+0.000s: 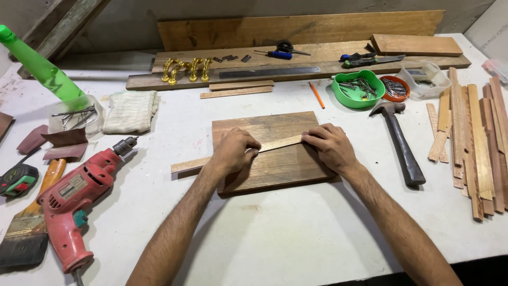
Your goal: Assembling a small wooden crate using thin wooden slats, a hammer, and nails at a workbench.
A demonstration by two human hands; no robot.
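A brown wooden board [275,169] lies flat at the middle of the white table [275,238]. Across it runs a thin, pale wooden strip [278,143], slanting from lower left to upper right, its left end sticking out past the board. My left hand [234,151] presses down on the strip near the board's left side, fingers curled over it. My right hand [330,145] holds the strip's right end near the board's upper right corner.
A red electric drill [74,201], a paintbrush [29,228] and a tape measure [16,180] lie at left. A hammer [402,145] and several wooden strips [476,143] lie at right. Behind are planks, gold handles [185,69], a green bowl of nails [359,89], a green bottle [42,66].
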